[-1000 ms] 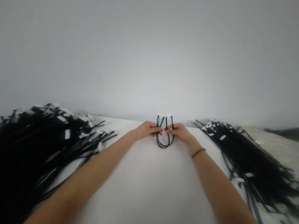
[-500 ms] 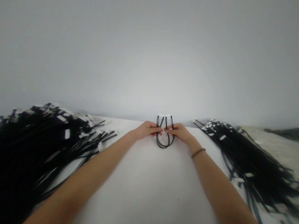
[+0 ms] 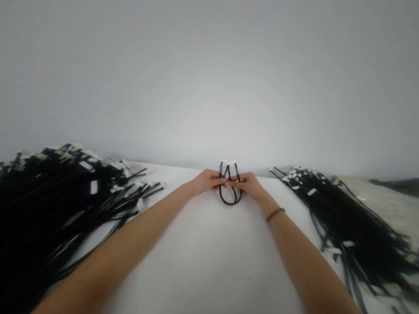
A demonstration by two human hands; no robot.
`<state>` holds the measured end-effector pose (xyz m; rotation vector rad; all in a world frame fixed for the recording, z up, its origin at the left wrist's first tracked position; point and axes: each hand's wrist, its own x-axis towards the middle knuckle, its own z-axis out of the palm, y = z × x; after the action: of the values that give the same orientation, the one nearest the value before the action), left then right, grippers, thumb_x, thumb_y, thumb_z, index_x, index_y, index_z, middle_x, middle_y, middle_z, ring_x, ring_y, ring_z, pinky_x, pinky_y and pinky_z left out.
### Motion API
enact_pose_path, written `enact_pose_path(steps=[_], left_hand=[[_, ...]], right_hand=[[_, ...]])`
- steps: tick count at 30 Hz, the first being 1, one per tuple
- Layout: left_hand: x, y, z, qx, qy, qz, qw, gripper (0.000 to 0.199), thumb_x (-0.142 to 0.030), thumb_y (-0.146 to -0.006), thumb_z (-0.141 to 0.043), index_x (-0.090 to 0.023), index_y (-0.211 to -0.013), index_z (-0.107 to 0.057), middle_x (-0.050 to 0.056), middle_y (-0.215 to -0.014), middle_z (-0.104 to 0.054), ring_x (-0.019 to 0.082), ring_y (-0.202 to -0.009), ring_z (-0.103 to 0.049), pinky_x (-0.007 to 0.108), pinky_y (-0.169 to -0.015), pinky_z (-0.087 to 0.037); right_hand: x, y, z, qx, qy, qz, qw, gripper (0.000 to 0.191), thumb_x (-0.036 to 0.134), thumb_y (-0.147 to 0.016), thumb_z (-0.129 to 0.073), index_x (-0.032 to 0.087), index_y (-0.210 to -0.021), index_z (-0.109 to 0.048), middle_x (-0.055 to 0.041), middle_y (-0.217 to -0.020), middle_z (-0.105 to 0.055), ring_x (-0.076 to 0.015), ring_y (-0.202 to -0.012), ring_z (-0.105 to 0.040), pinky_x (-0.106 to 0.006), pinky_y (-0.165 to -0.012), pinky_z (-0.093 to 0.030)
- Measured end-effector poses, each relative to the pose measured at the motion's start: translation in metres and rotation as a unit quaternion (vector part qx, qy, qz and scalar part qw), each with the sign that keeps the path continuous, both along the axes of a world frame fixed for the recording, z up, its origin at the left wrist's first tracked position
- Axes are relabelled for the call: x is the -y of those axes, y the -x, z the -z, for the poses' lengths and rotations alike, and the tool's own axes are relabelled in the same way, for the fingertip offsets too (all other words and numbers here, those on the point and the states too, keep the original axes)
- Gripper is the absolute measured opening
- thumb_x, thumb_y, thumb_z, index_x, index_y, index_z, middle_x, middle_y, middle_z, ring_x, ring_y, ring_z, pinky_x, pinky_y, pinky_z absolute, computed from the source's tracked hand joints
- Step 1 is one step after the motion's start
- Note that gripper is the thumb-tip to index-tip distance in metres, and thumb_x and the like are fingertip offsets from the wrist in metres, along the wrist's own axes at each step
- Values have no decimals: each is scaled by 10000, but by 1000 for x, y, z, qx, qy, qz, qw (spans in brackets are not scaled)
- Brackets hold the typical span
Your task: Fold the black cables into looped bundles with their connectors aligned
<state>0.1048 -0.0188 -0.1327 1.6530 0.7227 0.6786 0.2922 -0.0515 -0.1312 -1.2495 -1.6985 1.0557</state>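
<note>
A black cable [image 3: 230, 203] is bent into a U-shaped loop over the white table, with its white-tipped ends pointing up toward the wall. My left hand [image 3: 210, 181] pinches the left side of the loop between thumb and fingers. On the opposite side, my right hand [image 3: 247, 184] grips the cable the same way, a brown band round its wrist. The fingertips of both hands almost meet inside the loop. Whether the loop is one cable or more is too small to tell.
A large heap of black cables with white ends [image 3: 45, 204] covers the table's left side. Another pile of black cables [image 3: 347, 215] lies on the right, beside a pale plastic bag [image 3: 386, 201]. A grey-white wall [image 3: 213, 82] rises behind the white table [image 3: 210, 269].
My right hand has shifted slightly left toward my left hand. The cable's two white-tipped ends have come closer together, and the loop is narrower. My left hand has hardly moved.
</note>
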Motion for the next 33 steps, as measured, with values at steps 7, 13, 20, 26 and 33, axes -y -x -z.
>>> enact_pose_path(steps=[7,13,20,26,33], left_hand=[[1,0,0,4,7,6,1000,374,-439,-649,-583,-90,-776,-628,69,-737,-606,58,-514,-447,194,-486,-337],[1,0,0,12,12,8,1000,365,-427,-649,-589,-90,-783,-633,72,-740,-608,58,-511,-451,194,-485,-342],[-2,1,2,45,43,-20,998,358,-384,-625,-634,-101,-843,-637,78,-749,-613,56,-518,-455,197,-494,-351],[-3,3,1,55,71,-13,996,349,-372,-616,-648,-93,-826,-642,90,-770,-612,58,-532,-459,208,-520,-372],[-1,2,-2,63,88,-26,994,334,-374,-613,-653,-97,-800,-643,74,-750,-608,53,-536,-463,215,-545,-377]], right_hand=[[-1,0,1,12,-11,8,1000,417,437,-576,-640,116,-842,-665,38,-420,-419,-32,-371,-245,-187,-356,-159],[-1,0,1,20,-21,7,1000,390,425,-578,-637,121,-819,-672,44,-409,-397,-28,-371,-233,-187,-361,-142],[-4,-3,4,-65,-18,37,997,402,397,-560,-660,122,-853,-664,31,-461,-453,-42,-412,-288,-197,-401,-201],[-4,-5,3,-94,-10,45,994,382,371,-556,-672,123,-847,-662,26,-490,-469,-59,-453,-333,-212,-436,-225],[-4,-6,3,-116,2,37,993,372,349,-540,-688,124,-835,-664,20,-526,-502,-58,-470,-343,-215,-454,-229]])
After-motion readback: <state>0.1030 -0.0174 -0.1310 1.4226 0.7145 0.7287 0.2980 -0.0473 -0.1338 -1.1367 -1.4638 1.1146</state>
